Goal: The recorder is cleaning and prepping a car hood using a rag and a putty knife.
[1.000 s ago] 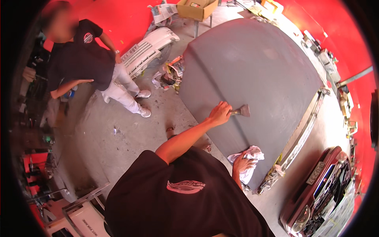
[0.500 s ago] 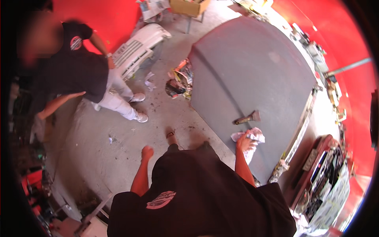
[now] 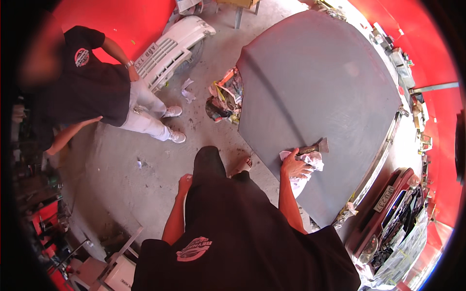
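My right hand [image 3: 295,166] lies over a crumpled sheet of pale paper or cloth [image 3: 314,160] on a grey car hood [image 3: 320,77], with its fingers bent onto it. Touching or just beyond the sheet is a broad-bladed scraper [image 3: 318,146], its blade pointing right and part of its handle covered by the hand and the sheet. A pale lower part of the sheet hangs below my palm. At my left side, my left hand [image 3: 185,184] is curled closed, and nothing shows in it.
A person in a dark shirt [image 3: 87,87] stands at left. Behind them a white bumper [image 3: 172,51] leans near a red wall. Coloured scraps [image 3: 225,97] lie at the hood's left edge. A dark red bumper [image 3: 383,213] stands at lower right; my foot [image 3: 241,166] is beside the hood.
My right hand and the crumpled sheet have come up against the scraper's handle, from which they were apart. My view has shifted, and one leg has swung forward.
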`<state>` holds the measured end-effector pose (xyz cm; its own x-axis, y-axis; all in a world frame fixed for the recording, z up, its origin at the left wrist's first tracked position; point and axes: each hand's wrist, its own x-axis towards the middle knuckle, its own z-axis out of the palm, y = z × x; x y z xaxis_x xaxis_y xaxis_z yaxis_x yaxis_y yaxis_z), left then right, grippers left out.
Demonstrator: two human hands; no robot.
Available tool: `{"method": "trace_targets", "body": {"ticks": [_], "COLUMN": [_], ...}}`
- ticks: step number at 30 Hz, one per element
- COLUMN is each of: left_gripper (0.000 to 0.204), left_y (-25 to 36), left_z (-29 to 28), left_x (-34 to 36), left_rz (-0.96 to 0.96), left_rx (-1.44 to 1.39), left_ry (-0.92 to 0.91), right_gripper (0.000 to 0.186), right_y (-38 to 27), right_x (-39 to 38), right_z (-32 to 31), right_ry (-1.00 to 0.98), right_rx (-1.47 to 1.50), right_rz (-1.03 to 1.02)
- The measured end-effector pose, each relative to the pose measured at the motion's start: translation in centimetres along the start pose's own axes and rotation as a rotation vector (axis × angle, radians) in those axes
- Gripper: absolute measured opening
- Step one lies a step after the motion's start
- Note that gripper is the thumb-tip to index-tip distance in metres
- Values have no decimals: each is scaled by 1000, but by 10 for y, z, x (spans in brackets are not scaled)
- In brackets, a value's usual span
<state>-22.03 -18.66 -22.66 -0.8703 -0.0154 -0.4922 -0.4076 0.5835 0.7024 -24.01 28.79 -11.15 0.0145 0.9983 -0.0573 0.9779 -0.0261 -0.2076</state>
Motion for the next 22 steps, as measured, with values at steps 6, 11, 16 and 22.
{"method": "trace_targets", "body": {"ticks": [6, 11, 16, 22], "left_gripper": [22, 21, 26, 27], "left_y": [83, 92, 91, 62], "left_z": [-25, -18, 32, 94], "left_x": [82, 190, 320, 436], "left_rz": [0, -37, -216, -300], "left_rx": [239, 160, 142, 196], "left_ry": [-78, -155, -356, -409], "right_gripper": [104, 96, 96, 80], "right_y": [-1, 27, -16, 56], "right_x": [14, 28, 10, 43], "right_z": [27, 38, 8, -1], "right_ry": [203, 309, 274, 380], "right_rx": [-59, -192, -41, 114], "right_rz": [36, -9, 172, 204]}}
